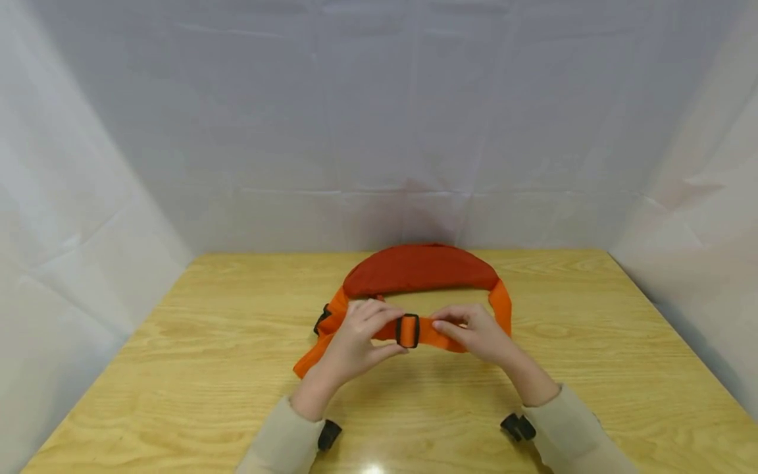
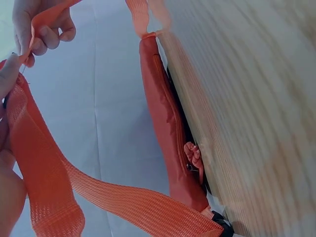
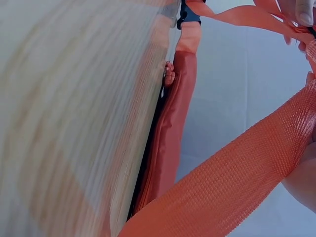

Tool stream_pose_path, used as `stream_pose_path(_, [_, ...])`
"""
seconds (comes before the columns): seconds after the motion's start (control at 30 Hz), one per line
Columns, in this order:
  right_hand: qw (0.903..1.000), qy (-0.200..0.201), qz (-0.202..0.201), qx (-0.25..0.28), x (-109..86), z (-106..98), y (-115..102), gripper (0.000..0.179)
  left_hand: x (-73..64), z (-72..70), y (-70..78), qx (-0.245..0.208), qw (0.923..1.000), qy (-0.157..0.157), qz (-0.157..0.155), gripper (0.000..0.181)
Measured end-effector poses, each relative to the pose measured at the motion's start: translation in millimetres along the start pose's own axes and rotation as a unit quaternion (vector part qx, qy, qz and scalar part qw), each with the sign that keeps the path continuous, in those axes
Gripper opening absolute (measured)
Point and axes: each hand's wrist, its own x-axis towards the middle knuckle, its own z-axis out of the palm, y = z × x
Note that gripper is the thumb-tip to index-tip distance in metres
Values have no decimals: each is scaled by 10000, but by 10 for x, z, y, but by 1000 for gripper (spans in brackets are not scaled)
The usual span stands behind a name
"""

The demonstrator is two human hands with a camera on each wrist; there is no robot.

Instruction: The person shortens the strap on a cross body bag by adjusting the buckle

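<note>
Nearest are two pale sleeves [image 1: 284, 438], one on each arm. A small black thing [image 1: 329, 436] shows beside the left cuff, and another black thing [image 1: 518, 427] beside the right cuff.

Past them come the hands, side by side over the table [image 1: 177, 368]. The left hand [image 1: 358, 339] pinches the black slider [image 1: 417, 330], with fingers at its top edge and the thumb at its bottom edge. The orange strap [image 1: 435, 334] goes through the slider. The right hand [image 1: 476, 332] pinches the strap just beside the slider, with thumb and finger together on it. The strap is stretched flat between the two hands. More of it hangs down by the left hand. On the right side, it bends back to the bag.

A black clip [image 1: 322, 320] is out to the left, behind the left hand. Behind both hands is the red bag [image 1: 420, 268], on the table near its far edge, curved side up. The left wrist view shows a knotted pull [image 2: 193, 155] on its zip.

Farthest back is a pale, creased sheet [image 1: 379, 131]
</note>
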Motion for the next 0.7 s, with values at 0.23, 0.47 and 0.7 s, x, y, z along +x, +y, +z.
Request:
stream_pose_path(0.23, [9999,-97,91,75,-7,40,-27,14,4,14,18,162,9998,-13,146,49])
stream_pose_path(0.47, [9992,-366,-151,9,-3,91,-35,20,-6,3,3,330,9993,-96,162,51])
stream_pose_path(0.7, [9924,-1218,-163,74,-9,25,-51,34,-10,-29,-16,460,9989,-97,15,51])
